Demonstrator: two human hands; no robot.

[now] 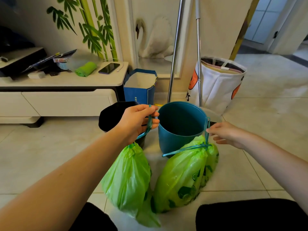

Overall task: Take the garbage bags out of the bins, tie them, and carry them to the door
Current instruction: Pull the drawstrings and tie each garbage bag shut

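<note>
Head view: two green garbage bags are shown already out of the bins and cinched at the neck by teal drawstrings; the blue bin (180, 126) stands unlined between the hands, and a black bin (115, 117) sits just beside it, behind the left hand; taking out and tying are judged done, and only the carry to the door is judged left. The right-hand bag (181, 177) and the left-hand bag (128, 177) are seen low, near the tiled floor (250, 147), though whether they touch it cannot be told. The left hand (140, 121) is raised with fingers curled round its drawstring loop (150, 121); the right hand (225, 133), well apart, pinches its own drawstring (207, 130) with the fingertips.
</note>
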